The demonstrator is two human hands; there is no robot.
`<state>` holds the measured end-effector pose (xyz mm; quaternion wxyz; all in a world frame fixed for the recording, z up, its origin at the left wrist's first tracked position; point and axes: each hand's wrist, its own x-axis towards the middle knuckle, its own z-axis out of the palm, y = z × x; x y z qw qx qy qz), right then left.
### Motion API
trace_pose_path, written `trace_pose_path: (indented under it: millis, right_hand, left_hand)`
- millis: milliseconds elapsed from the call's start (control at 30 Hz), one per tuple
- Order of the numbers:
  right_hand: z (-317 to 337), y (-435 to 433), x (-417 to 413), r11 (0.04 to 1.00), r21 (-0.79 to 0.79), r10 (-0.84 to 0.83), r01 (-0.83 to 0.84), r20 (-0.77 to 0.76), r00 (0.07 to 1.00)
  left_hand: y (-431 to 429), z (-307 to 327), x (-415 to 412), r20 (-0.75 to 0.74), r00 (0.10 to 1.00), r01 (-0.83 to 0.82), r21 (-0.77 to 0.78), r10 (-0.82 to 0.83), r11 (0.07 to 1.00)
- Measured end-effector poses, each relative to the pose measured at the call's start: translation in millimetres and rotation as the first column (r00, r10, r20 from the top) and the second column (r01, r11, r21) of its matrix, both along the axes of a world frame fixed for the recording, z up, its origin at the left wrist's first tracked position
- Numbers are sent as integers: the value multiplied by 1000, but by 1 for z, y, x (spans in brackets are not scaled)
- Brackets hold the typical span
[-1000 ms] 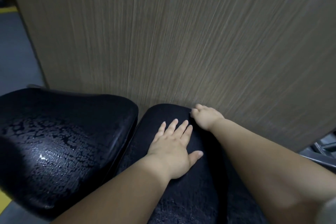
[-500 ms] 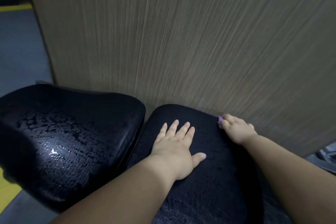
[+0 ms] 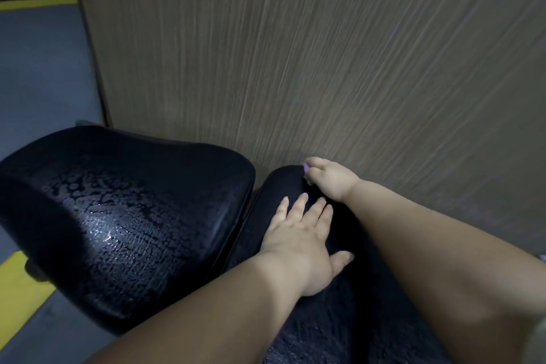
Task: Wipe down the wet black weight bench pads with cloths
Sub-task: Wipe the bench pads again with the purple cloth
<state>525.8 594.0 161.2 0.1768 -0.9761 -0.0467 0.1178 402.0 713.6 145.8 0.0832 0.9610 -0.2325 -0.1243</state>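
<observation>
Pads, two of them, black, side by side by the wood panel (image 3: 325,53): left pad (image 3: 118,216) beaded with water, right pad (image 3: 282,186) under both your hands. Left hand (image 3: 298,245) lies flat, fingers straight; right hand (image 3: 331,179) curls at the far end, pinching a small purple thing (image 3: 305,168).

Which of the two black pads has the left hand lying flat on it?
The narrow right pad by the wooden panel bears the left hand; the wide pad, beaded with water, is untouched.
</observation>
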Motion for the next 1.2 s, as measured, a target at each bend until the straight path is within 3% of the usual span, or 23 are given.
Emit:
trace_pose_path:
  millis: [100,200,300,467,567,700,833,1033,1100,1200]
  right_hand:
    - [1,16,3,960,278,21,6,-95,995]
    - [3,10,-1,898,440,51,15,-138,989]
    - [3,-13,-4,910,412,9,45,-127,992]
    - [2,-30,-2,980,197,-19,37,-91,996]
    - [0,-15,4,983,178,-18,38,-111,994]
    - [3,9,10,987,159,34,-18,-99,995]
    - [0,26,9,965,218,178,-148,-127,976]
    - [4,32,-6,911,391,178,-131,-86,980]
    - [2,32,-10,876,450,206,-174,-22,978]
    - [-2,29,-15,898,338,263,-282,103,959]
  left_hand:
    - [0,1,0,-10,1000,-3,-9,3,1000]
    - [1,3,-1,-4,1000,4,11,-4,1000]
    - [2,2,-2,15,1000,10,10,-10,1000]
    - [6,-2,-2,29,999,16,-35,-15,999]
    - [8,-3,-1,38,999,35,-45,-34,998]
    - [14,4,6,97,995,-4,-238,28,971]
    - [29,13,14,225,946,-128,-400,232,908]
    - [48,8,29,127,840,-391,-531,527,752]
    - [50,7,34,85,835,-414,-554,544,722]
    - [50,8,42,-3,870,-392,-610,493,689]
